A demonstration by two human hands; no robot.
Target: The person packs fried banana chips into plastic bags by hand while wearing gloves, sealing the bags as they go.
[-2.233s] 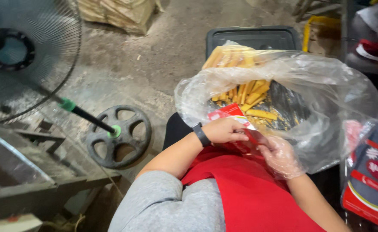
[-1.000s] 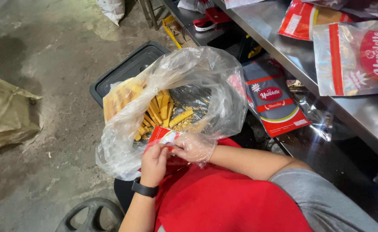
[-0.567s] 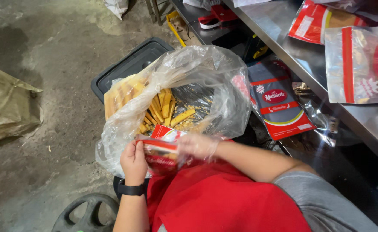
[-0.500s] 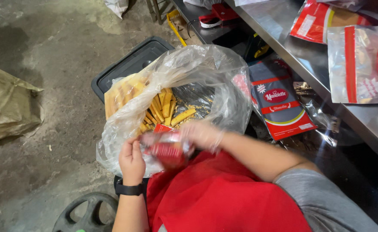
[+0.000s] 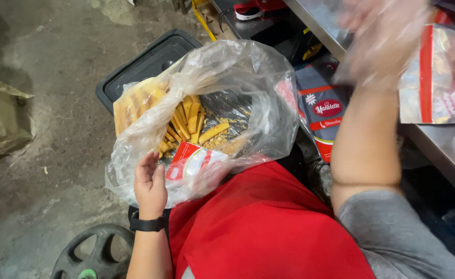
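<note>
My left hand (image 5: 150, 183), with a black wristband, grips a small red and white packet (image 5: 191, 159) at the near rim of a large clear plastic bag (image 5: 261, 90). The bag holds several yellow stick-shaped snacks (image 5: 191, 116) and crumbs, and it rests in a dark bin (image 5: 145, 59). My right hand (image 5: 382, 39), in a thin clear glove, is raised and blurred over the metal table (image 5: 447, 147), close to a clear pouch with a red stripe (image 5: 439, 77). The right hand holds nothing I can make out.
A red and dark printed pouch (image 5: 323, 111) hangs beside the bin under the table edge. A red apron (image 5: 263, 227) covers my lap. A brown sack (image 5: 2, 121) lies on the concrete floor at left. A black wheel-shaped fan base (image 5: 85, 253) sits at the bottom left.
My right hand has left the packet and swung up and right over the table. My left hand still holds the packet at the bag's rim.
</note>
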